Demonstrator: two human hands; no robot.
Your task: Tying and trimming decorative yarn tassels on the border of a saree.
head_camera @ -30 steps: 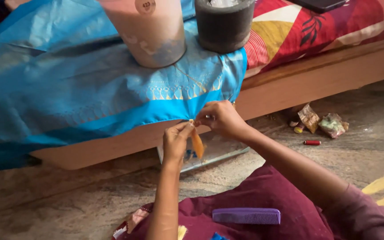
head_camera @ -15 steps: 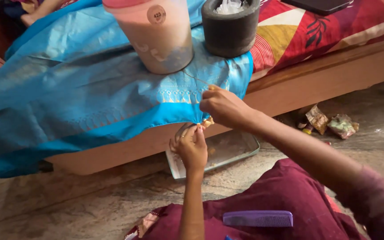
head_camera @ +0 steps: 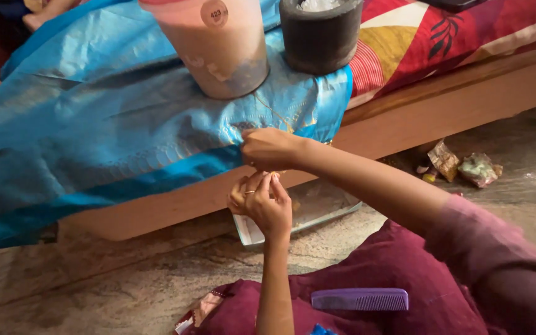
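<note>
A shiny blue cloth [head_camera: 113, 130] with a gold woven border drapes over the edge of a wooden bed frame [head_camera: 454, 102]. My right hand [head_camera: 268, 147] pinches the cloth's lower hem. Just below it, my left hand [head_camera: 262, 201], a ring on one finger, has its fingers closed on fine threads hanging from that hem. The threads themselves are hard to make out. A purple comb [head_camera: 360, 299] rests on my maroon-clad lap.
A pinkish cylindrical container [head_camera: 218, 49] and a dark stone mortar [head_camera: 321, 34] stand on the cloth. A shallow clear tray [head_camera: 317, 208] lies on the stone floor under the bed edge. Crumpled wrappers [head_camera: 466, 166] lie on the floor at right. A red patterned bedsheet [head_camera: 442, 37] covers the bed.
Both hands have shifted left along the hem. The orange tuft seen in my left hand a second ago is no longer visible; the view has drifted slightly.
</note>
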